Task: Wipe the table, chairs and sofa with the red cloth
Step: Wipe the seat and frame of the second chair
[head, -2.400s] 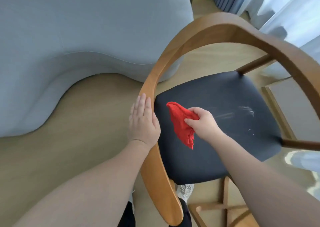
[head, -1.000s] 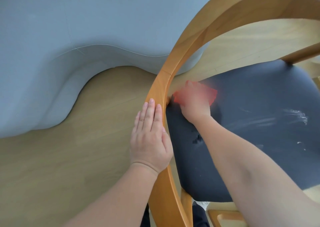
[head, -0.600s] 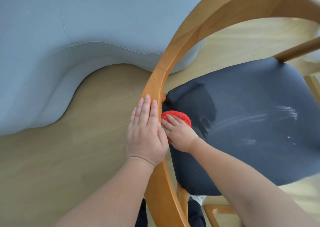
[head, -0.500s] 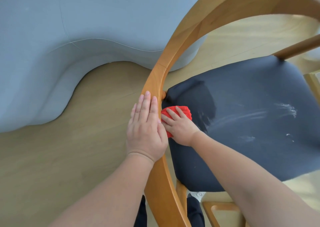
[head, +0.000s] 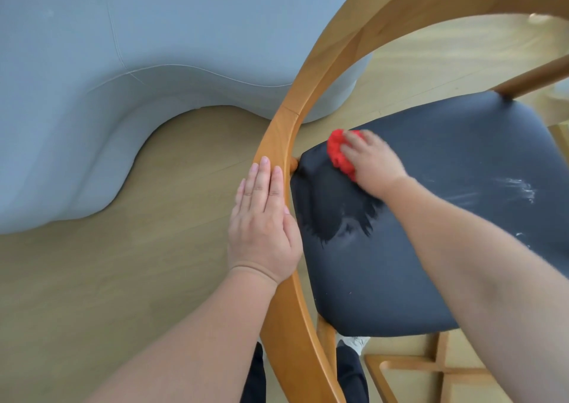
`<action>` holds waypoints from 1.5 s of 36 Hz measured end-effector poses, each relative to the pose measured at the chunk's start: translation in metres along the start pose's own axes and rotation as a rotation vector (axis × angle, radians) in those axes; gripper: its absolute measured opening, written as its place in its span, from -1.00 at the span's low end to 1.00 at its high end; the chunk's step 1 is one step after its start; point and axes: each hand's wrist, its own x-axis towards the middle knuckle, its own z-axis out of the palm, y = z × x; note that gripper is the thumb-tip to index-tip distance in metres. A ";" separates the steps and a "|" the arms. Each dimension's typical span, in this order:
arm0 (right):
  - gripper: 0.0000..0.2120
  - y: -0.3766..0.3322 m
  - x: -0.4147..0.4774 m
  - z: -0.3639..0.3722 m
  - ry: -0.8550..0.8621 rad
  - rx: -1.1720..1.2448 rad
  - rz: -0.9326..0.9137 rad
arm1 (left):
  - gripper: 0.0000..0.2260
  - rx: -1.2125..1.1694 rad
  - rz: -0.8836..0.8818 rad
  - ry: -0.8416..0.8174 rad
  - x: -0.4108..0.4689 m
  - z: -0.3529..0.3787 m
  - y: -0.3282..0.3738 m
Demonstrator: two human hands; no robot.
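A wooden chair with a curved backrest rail (head: pixel 311 73) and a dark padded seat (head: pixel 462 162) fills the right of the head view. My right hand (head: pixel 374 164) presses the bunched red cloth (head: pixel 338 153) onto the seat's far left corner, fingers blurred. A darker damp patch (head: pixel 335 215) marks the seat just below the cloth, and white streaks (head: pixel 520 187) lie at the right. My left hand (head: pixel 264 224) rests flat on the backrest rail, fingers straight. The grey sofa (head: pixel 123 48) lies at the upper left.
Light wooden floor (head: pixel 107 279) runs between the sofa's curved base and the chair. The chair's lower crossbars (head: pixel 431 368) show at the bottom right, and dark trouser legs and a shoe appear under the rail.
My right hand has slid the red cloth away from the rail, up toward the seat's far left corner, leaving a larger damp patch. The left hand stays on the rail.
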 end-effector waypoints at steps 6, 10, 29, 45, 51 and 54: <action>-0.62 0.052 0.001 -0.018 0.018 -0.002 0.241 | -0.51 0.020 -0.002 0.000 0.000 0.000 -0.001; -0.43 0.033 -0.007 -0.008 -0.074 0.082 0.190 | -0.51 0.025 -0.004 -0.009 0.000 0.001 -0.001; -0.36 -0.116 -0.136 0.054 -0.067 0.167 -0.231 | -0.49 0.035 -0.002 -0.037 0.001 -0.003 0.000; -0.30 -0.111 -0.136 0.062 -0.135 0.030 -0.395 | -0.49 0.055 -0.006 -0.031 0.000 -0.001 0.000; -0.48 -0.087 -0.119 0.057 0.035 0.030 -0.366 | -0.50 0.041 0.001 -0.030 0.001 -0.001 -0.001; -0.51 -0.052 -0.106 0.048 0.125 0.001 -0.190 | -0.50 0.045 -0.002 -0.026 0.000 -0.001 -0.003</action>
